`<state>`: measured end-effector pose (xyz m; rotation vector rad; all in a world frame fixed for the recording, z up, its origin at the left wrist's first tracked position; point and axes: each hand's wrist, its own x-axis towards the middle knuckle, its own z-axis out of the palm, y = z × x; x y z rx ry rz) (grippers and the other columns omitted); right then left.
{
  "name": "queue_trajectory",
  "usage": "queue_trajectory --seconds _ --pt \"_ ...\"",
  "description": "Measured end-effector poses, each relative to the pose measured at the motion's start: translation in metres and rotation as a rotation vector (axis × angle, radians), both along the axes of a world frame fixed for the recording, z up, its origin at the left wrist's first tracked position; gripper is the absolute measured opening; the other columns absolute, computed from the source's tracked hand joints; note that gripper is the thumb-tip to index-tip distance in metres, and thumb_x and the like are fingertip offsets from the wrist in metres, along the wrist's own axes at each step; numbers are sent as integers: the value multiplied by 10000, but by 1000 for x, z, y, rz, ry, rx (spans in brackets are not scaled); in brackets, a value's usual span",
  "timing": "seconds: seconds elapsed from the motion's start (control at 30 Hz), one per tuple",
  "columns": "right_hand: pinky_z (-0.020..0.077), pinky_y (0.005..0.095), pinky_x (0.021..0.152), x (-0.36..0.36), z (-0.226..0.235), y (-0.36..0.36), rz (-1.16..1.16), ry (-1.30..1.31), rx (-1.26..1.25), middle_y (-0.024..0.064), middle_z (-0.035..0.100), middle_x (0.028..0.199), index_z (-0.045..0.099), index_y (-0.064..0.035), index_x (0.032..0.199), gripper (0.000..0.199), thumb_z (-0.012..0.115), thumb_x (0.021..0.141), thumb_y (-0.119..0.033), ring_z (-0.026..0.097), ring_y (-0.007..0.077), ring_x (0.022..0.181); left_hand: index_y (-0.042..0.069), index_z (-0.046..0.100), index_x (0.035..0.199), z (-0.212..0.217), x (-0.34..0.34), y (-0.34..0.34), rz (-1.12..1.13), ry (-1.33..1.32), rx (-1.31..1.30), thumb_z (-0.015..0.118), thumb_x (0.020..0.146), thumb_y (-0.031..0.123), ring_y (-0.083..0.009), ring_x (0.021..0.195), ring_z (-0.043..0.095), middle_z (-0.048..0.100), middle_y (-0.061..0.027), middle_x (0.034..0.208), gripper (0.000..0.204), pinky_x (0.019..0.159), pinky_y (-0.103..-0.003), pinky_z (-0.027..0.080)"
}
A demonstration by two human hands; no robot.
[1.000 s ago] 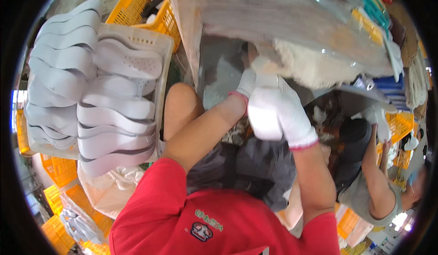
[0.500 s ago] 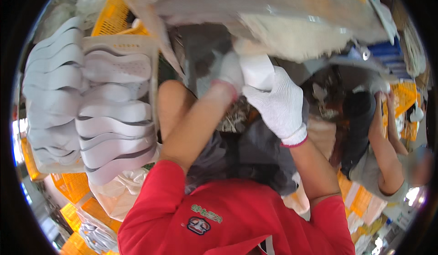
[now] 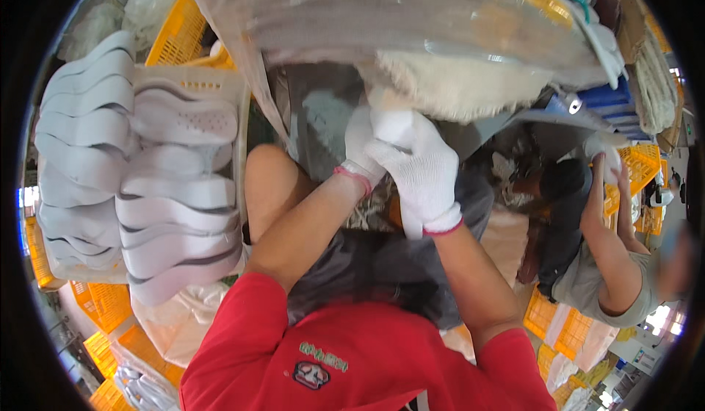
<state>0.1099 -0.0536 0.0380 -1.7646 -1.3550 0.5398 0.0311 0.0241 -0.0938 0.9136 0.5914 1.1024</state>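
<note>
Both hands wear white knit gloves with pink-red cuffs. My left hand (image 3: pixel 361 143) and my right hand (image 3: pixel 424 172) are closed on a white shoe sole (image 3: pixel 394 126). One end shows between the fingers, and what looks like its other end sticks out below my right palm. Most of the sole is covered by the gloves. Just beyond the fingers hangs a cream, fuzzy-edged cloth pad (image 3: pixel 470 88), close to the sole; I cannot tell if they touch. To my left, a pale crate (image 3: pixel 242 110) is stacked with several white soles (image 3: pixel 183 190).
Grey plastic sheeting (image 3: pixel 367 14) covers the machine ahead. Yellow crates (image 3: pixel 180 29) stand behind the sole crate and at lower left. At the right, a co-worker (image 3: pixel 609 264) sits with hands on a white thing. A silver fitting (image 3: pixel 573 105) is under the sheeting's right side.
My right hand has moved left and slightly down, closer to my left hand. The sole has turned and dropped a little, and less of it shows. The whole view has shifted slightly.
</note>
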Motion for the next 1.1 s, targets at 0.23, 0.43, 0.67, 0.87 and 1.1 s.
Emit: queue_trajectory --seconds 0.23,0.43,0.67,0.87,1.1 --pt "610 352 888 -17 41 -58 -107 453 -434 120 771 1045 660 -14 1405 521 799 924 -158 775 252 950 60 734 1278 -52 3 8 -246 319 -17 647 1055 328 -282 1083 756 768 -174 1225 359 912 -427 597" --pt "600 512 752 -4 38 -16 243 -668 -290 207 722 911 680 -63 1056 247 758 871 -206 710 474 850 43 595 1490 -44 20 48 199 1331 595 573 1080 387 -350 1286 666 664 -241 1435 535 1070 -431 544" --pt "626 426 909 0 22 -113 -31 286 -302 168 784 1130 683 26 1341 446 756 926 -123 778 333 1036 59 733 1260 18 -7 2 -40 -322 -799 521 1105 302 -277 1109 745 784 -138 1184 358 1000 -423 597" --pt "608 445 1063 27 4 -141 -345 1311 -204 149 727 1330 590 45 1499 560 703 963 -67 731 298 1211 51 610 1498 33 2 1 -206 -470 -685 450 1176 350 -260 1319 670 694 -141 1454 467 1123 -361 537" --pt "660 396 804 20 4 -112 -423 1653 -257 105 766 1256 645 -68 1414 453 663 990 -224 782 258 1021 27 662 1424 14 0 21 -93 344 1 652 1085 306 -292 1238 694 702 -193 1398 438 1057 -410 553"
